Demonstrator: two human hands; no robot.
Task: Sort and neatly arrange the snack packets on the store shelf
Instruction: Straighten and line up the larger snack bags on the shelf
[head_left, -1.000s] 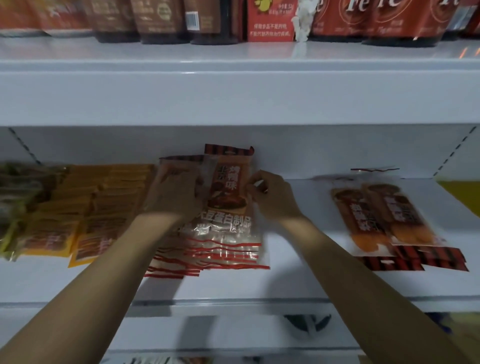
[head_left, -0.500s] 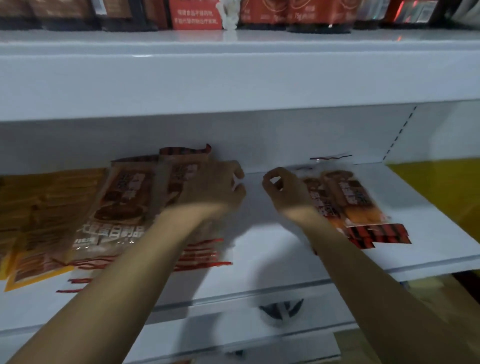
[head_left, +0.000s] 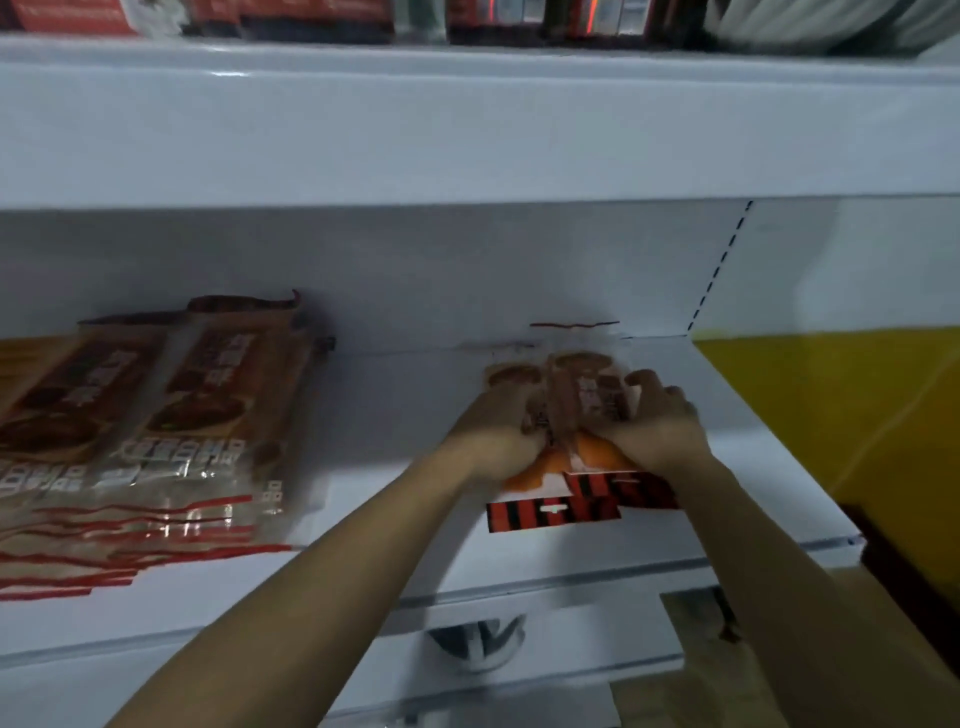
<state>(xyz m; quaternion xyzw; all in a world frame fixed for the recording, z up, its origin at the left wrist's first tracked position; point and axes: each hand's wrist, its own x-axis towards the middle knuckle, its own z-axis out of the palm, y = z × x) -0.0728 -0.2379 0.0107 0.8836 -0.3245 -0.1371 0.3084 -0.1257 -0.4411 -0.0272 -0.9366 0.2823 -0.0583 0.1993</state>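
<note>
Packets (head_left: 582, 395) between left hand (head_left: 498, 431) and right hand (head_left: 660, 426), fingers curled around them.

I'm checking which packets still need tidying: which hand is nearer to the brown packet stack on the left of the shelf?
Left. The left hand lies between the brown packet stack and the right hand; both hands hold the orange packets, well right of the stack.

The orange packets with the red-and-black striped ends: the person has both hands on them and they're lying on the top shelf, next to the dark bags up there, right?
Not quite. Both the left hand and the right hand are on the orange packets, but the head view shows them lying on the lower white shelf, not the top one. The dark bags stand on the shelf above.
</note>
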